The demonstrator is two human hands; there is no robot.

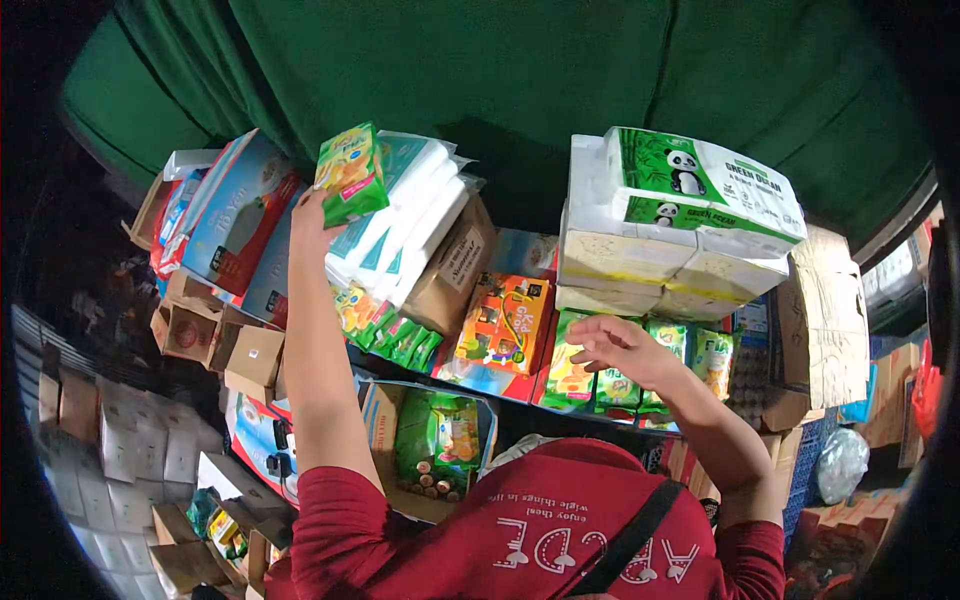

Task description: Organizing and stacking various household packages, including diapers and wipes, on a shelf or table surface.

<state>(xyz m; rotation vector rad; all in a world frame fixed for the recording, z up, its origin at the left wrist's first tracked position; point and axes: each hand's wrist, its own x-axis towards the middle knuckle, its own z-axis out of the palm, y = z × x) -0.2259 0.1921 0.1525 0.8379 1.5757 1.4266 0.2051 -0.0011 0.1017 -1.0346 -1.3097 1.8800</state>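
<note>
My left hand [319, 210] grips a green and yellow snack pack [351, 169] by its lower left edge. The pack is raised over the upper end of a stack of white plastic-wrapped packs [405, 217]. My right hand [619, 349] hovers over a row of green snack pouches [566, 375], fingers loosely bent and nothing in them; whether it touches them I cannot tell. Left of that hand is an orange printed box [504, 322] with a yellow cord handle. More green snack packs [390, 334] lie in a row below the white stack.
A tissue pack [697, 187] with panda prints tops a wrapped white stack [630, 255] at the right. Blue and red cartons [240, 225] lean at the left. Nearest my body, an open carton [382, 427] holds a green pack and several round-ended items. A green curtain [465, 67] hangs behind.
</note>
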